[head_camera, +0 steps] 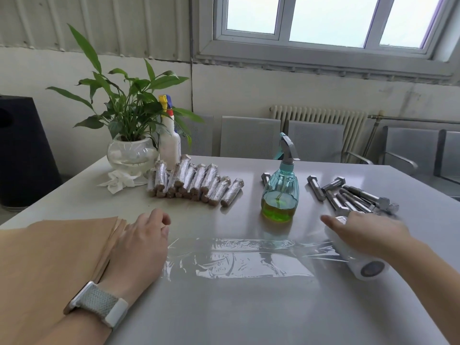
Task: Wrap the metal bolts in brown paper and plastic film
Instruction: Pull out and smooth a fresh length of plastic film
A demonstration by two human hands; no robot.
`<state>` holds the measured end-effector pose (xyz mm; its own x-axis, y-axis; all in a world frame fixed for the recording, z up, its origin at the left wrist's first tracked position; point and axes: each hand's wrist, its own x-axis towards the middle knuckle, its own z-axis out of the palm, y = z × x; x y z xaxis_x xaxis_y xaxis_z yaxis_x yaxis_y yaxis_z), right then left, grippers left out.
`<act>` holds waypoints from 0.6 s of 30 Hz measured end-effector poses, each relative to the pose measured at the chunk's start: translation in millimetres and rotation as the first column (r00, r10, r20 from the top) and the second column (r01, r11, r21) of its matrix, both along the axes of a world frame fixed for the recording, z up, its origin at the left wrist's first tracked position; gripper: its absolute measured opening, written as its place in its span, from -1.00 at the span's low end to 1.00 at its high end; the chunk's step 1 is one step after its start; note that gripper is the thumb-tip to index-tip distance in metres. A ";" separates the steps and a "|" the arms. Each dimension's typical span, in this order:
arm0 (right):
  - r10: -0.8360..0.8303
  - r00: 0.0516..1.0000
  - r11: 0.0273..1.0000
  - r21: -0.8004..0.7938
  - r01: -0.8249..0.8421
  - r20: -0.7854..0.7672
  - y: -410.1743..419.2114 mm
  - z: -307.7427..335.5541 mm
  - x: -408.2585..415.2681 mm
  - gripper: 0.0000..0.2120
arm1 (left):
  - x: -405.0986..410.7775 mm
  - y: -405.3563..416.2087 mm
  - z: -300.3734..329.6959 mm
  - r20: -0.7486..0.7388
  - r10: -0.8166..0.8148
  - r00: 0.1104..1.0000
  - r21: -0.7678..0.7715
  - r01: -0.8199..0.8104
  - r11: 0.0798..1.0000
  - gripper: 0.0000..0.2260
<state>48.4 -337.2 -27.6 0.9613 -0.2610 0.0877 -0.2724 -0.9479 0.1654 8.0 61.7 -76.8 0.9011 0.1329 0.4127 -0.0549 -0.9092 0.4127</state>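
Observation:
A strip of clear plastic film [239, 257] lies stretched across the grey table between my hands. My left hand [142, 247] holds its left end down, fingers curled, beside a stack of brown paper sheets [54, 257]. My right hand [366, 235] grips the white film roll [366, 266] at the strip's right end. Several bare metal bolts [353, 195] lie behind the roll. A pile of wrapped bolts [196, 183] sits at the table's middle back.
A teal spray bottle [280, 192] with green liquid stands between the wrapped pile and the bare bolts. A potted plant [132, 153], a white spray bottle [170, 143] and crumpled tissue [119, 183] stand at the back left. Metal chairs [249, 135] line the far side.

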 end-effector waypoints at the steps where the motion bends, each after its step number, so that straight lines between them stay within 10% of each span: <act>1: -0.003 1.000 1.000 -0.004 0.003 0.009 1.4 0.3 -1.6 -0.20 | -0.1 0.2 -0.1 0.004 -0.019 1.000 -0.011 0.019 1.000 -0.93; 14: -0.052 0.999 0.998 -0.041 0.051 -0.013 31.0 22.3 -21.8 -0.18 | -9.6 1.3 10.3 0.022 0.007 1.000 0.167 -0.010 0.986 -0.77; 18: 0.195 0.973 0.971 -0.167 -0.173 0.127 93.4 55.8 -42.6 -0.39 | -15.8 -6.5 17.2 0.031 0.004 1.000 0.224 -0.011 0.975 -0.84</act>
